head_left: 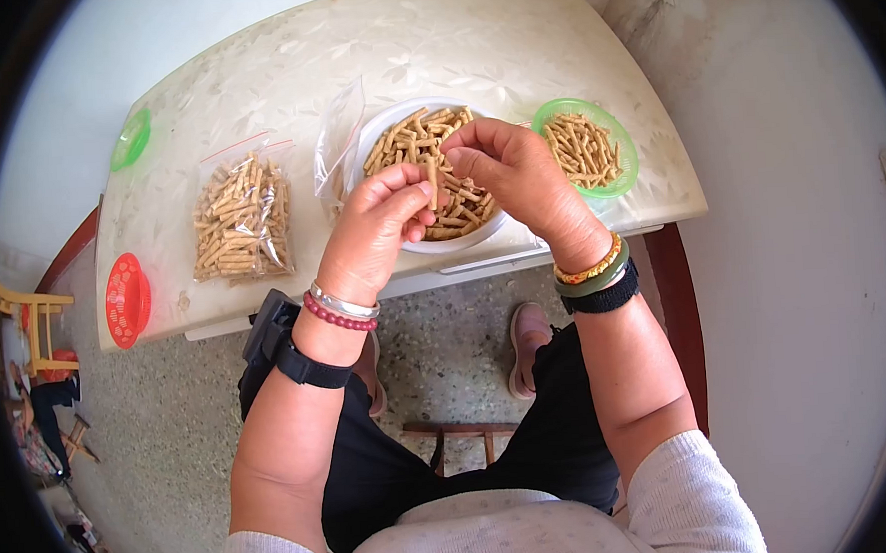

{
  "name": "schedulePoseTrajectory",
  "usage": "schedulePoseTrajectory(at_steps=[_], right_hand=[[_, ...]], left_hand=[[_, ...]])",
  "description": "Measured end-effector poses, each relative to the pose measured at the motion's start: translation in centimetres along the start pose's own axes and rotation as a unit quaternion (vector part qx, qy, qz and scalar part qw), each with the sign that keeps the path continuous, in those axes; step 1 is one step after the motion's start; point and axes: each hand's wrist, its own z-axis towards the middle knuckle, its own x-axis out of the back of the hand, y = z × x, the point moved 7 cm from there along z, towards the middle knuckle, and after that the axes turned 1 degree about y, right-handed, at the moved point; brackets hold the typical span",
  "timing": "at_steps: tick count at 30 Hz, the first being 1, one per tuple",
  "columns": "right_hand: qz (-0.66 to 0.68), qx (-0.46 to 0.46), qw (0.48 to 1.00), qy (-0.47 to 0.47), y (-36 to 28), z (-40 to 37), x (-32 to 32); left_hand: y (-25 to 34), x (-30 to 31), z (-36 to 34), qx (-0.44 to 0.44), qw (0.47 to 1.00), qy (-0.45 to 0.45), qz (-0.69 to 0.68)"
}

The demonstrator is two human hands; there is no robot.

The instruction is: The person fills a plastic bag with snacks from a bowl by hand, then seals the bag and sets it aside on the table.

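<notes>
My left hand (391, 204) pinches one tan stick (432, 183) between thumb and fingers, held upright above a white bowl (357, 159) full of similar sticks. Close to its right, my right hand (502, 168) has thumb and forefinger bent together over the bowl; whether anything is between their tips is too small to tell. An upright clear plastic bag (340, 132) stands against the bowl's left side. Right of the bowl, a green basket (628, 172) holds thinner-looking sticks. A filled clear bag of sticks (242, 219) lies to the left.
A red plastic basket (129, 300) sits at the table's front left corner and a green one (131, 139) near its left edge. The pale patterned table (430, 37) has a wall to its right. A wooden chair (40, 323) stands on the floor at far left.
</notes>
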Motion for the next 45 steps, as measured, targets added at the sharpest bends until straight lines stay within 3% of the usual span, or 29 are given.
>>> schedulePoseTrajectory(at_steps=[3,12,14,18,22,25,27,31,33,34,36,38,40,43,45], right_hand=[[0.032,0.028,0.998,0.037,0.3,0.2,0.5],[0.014,0.026,0.999,0.020,0.3,0.2,0.3],[-0.009,-0.026,0.999,-0.017,0.2,0.0,-0.1],[-0.032,-0.035,0.998,-0.049,-0.5,-0.4,-0.5],[0.033,-0.021,0.996,-0.082,-0.5,-0.5,-1.4],[0.072,-0.021,0.996,-0.048,0.0,-0.1,-1.2],[0.109,-0.009,0.994,-0.023,0.1,0.2,-0.9],[0.120,-0.004,0.992,0.031,-0.2,0.2,-0.8],[0.149,0.005,0.987,0.060,-0.5,0.3,-0.8],[0.154,0.015,0.985,0.081,-0.7,0.3,-0.5],[0.160,0.024,0.982,0.102,-0.7,0.6,-0.5],[0.152,0.074,0.975,0.146,-1.0,0.8,-0.4],[0.118,0.087,0.976,0.164,-1.5,0.8,-0.8],[0.019,0.135,0.970,0.199,-2.9,0.6,-1.2],[-0.043,0.169,0.960,0.221,-3.9,0.4,-1.4]], left_hand=[[-0.1,0.0,0.2,0.007,0.995,-0.037,-0.097],[0.1,0.2,0.2,-0.002,0.994,-0.044,-0.100],[0.1,0.1,0.1,-0.004,0.995,-0.031,-0.093],[0.1,0.6,0.2,-0.022,0.997,-0.018,-0.074],[0.3,0.2,0.1,-0.036,0.995,-0.020,-0.086],[0.7,0.2,0.0,-0.058,0.996,0.015,-0.072],[1.7,0.2,-0.3,-0.091,0.994,0.045,0.048],[2.8,-0.6,-1.5,-0.118,0.976,0.099,0.151],[4.7,-0.9,-2.9,-0.249,0.906,0.156,0.306],[5.2,-0.8,-3.1,-0.249,0.906,0.156,0.306],[9.3,-0.9,-6.1,-0.434,0.763,0.239,0.415],[11.3,0.6,-6.6,-0.464,0.709,0.297,0.440],[11.5,2.5,-5.4,-0.437,0.735,0.283,0.433],[9.1,4.3,-3.0,-0.265,0.859,0.199,0.390],[8.5,4.7,-2.8,-0.272,0.857,0.189,0.395]])
